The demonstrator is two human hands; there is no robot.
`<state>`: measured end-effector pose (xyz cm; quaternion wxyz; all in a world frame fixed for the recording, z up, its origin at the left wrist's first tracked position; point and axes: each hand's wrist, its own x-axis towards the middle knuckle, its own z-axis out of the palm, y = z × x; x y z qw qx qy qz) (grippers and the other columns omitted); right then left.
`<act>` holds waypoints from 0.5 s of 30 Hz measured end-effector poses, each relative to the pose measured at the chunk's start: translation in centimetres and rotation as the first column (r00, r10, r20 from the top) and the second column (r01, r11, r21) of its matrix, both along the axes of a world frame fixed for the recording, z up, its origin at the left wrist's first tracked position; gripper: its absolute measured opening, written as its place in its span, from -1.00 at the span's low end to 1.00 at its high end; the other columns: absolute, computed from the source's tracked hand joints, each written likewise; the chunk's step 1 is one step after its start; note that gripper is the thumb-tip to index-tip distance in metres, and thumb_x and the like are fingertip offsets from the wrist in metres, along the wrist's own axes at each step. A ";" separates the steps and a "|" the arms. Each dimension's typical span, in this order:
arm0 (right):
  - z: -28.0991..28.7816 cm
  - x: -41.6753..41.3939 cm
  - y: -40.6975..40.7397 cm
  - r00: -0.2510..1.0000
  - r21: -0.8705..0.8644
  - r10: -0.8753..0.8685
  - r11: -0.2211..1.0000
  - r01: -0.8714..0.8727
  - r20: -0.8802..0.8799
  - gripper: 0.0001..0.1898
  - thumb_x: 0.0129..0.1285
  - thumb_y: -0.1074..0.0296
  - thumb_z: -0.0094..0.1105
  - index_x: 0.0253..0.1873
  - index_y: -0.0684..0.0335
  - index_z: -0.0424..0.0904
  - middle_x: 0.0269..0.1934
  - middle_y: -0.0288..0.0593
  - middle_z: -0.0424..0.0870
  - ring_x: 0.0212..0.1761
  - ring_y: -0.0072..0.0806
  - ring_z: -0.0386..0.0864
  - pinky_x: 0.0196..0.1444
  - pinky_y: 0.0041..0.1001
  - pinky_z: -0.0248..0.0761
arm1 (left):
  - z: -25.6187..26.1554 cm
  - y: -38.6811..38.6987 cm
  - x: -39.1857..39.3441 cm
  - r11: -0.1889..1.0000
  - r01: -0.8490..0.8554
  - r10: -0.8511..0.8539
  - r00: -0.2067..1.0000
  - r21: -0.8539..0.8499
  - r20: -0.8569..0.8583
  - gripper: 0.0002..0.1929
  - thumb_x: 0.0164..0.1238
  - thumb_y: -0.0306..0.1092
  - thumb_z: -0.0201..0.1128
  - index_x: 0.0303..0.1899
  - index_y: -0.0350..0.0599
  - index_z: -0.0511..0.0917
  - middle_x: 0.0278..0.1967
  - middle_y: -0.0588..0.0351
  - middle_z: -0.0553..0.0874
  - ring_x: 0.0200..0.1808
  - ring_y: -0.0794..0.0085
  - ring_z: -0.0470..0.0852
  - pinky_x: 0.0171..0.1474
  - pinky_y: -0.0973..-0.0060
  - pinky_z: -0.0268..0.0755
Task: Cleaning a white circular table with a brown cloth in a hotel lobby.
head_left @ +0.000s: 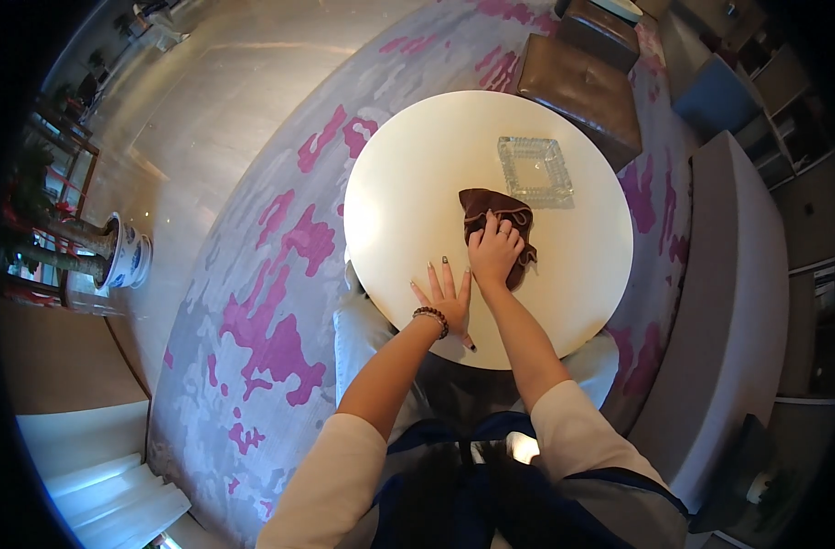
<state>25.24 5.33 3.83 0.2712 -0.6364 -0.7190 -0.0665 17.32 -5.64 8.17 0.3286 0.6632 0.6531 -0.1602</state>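
A round white table (417, 171) stands before me. My left hand (448, 302), with a beaded bracelet at the wrist, lies on its near part, fingers spread and holding nothing. Just right of the table's middle, my right hand (496, 250) rests on a bunched dark brown cloth (489, 199) with a lighter edge, its fingers bent into the folds. Part of the cloth is hidden under that hand. Beyond the cloth, a square ridged clear glass ashtray (535, 169) sits on the tabletop.
Brown leather stools (582, 89) stand close behind the table at the right. A long grey sofa-like piece (719, 295) runs along the right side. Far left is a potted plant in a blue-and-white pot (128, 254). A patterned carpet (280, 288) surrounds the table.
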 end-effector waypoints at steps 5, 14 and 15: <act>0.3 1.4 -2.3 0.997 -0.017 0.078 0.997 -0.078 -0.010 -0.55 0.24 0.23 0.11 0.22 0.16 0.55 -0.04 0.00 0.54 0.05 -0.09 0.43 0.21 -0.08 0.22 | -0.1 0.5 -0.2 0.999 0.008 -0.009 1.000 -0.052 -0.017 0.65 -0.53 0.33 0.66 0.56 0.06 -0.44 0.50 -0.39 -0.57 0.47 -0.49 -0.66 0.18 -0.75 -0.49; 0.9 5.6 -11.0 0.997 -0.035 0.071 0.997 -0.072 -0.022 -0.54 0.22 0.25 0.14 0.22 0.21 0.56 -0.08 0.01 0.51 0.07 -0.09 0.43 0.24 -0.07 0.23 | 0.1 0.1 0.0 0.998 0.060 -0.059 0.993 0.004 -0.106 0.65 -0.54 0.45 0.59 0.57 0.11 -0.45 0.50 -0.38 -0.58 0.48 -0.49 -0.62 0.19 -0.75 -0.39; 1.0 5.9 -11.8 0.997 -0.026 0.074 0.997 -0.074 -0.026 -0.54 0.21 0.26 0.14 0.22 0.21 0.56 -0.08 0.01 0.51 0.08 -0.08 0.43 0.24 -0.07 0.23 | 0.1 0.1 0.1 0.999 0.042 -0.041 0.993 0.004 -0.111 0.65 -0.54 0.43 0.60 0.57 0.13 -0.46 0.51 -0.36 -0.57 0.49 -0.47 -0.61 0.21 -0.74 -0.40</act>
